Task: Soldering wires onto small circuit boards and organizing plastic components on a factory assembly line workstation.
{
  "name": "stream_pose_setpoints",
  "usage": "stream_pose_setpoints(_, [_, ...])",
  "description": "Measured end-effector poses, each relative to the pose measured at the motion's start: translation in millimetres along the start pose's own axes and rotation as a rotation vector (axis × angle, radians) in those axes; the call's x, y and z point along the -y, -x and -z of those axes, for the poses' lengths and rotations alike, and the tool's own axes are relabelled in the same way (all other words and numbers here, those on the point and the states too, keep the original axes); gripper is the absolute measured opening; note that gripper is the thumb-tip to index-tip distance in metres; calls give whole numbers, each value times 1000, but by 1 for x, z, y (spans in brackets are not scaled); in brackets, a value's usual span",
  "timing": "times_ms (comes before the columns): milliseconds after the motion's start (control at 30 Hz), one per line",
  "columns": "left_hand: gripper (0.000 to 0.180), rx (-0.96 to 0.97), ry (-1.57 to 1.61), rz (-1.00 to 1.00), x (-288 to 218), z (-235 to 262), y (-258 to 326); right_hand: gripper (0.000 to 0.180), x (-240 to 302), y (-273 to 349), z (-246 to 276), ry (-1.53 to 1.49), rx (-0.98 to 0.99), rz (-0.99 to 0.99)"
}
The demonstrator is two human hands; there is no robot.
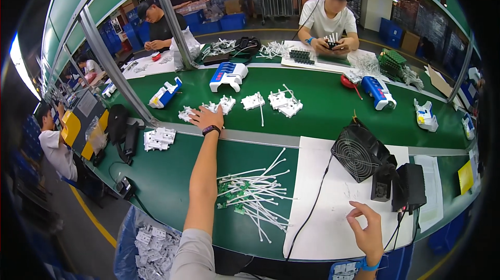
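My left hand [209, 117] reaches to the far green conveyor, open, its spread fingers on or just above a cluster of white plastic parts [226, 104]. Whether it touches them I cannot tell. To its right lie more white plastic pieces [285, 104], some with white wires. My right hand [367, 230] hovers over a white sheet [317, 217] at the near right. Its fingers are loosely bent, thumb and forefinger apart, with nothing visible between them. Between my arms, a pile of white cables with small green circuit boards [237, 194] rests on the green bench [192, 176].
A black fan [359, 152] and a black power box [410, 186] with cords stand at right. Blue-and-white housings [229, 76] sit on the conveyor. A stack of white parts [159, 138] lies left; a lined bin [156, 249] of parts is below. Metal posts [112, 66] rise left. Co-workers sit opposite.
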State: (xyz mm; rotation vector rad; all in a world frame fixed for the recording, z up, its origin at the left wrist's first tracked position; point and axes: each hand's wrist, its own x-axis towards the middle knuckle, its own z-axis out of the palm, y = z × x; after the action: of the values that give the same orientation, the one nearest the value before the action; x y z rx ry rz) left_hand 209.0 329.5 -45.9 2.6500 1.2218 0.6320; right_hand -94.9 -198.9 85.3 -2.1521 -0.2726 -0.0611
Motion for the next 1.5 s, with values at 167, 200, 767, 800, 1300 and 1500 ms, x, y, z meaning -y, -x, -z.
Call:
stream_pose_setpoints(167, [99, -10, -35, 16, 9, 3, -11, 28, -19, -8, -17, -76, -96, 22])
stream_pose_setpoints(200, [100, 10, -27, -7, 12, 4, -13, 24, -22, -9, -22, -70, -117, 22])
stream_pose_setpoints(767, [102, -359, -195, -283, 117, 115, -8, 12, -45, 8, -46, 11, -155, 31])
stream_pose_setpoints(800, [106, -301, -237, -138, 133, 122, -8, 12, -43, 8, -46, 10, -150, 34])
stream_pose_setpoints(1300, [86, -105, 136, -129, 219, 131, 44, 13, -41, 13, -40, -55, -175, 79])
stream_pose_setpoints(1500, [83, -381, 90, -276, 236, 144, 72, 13, -37, 13, -40, -51, -153, 64])
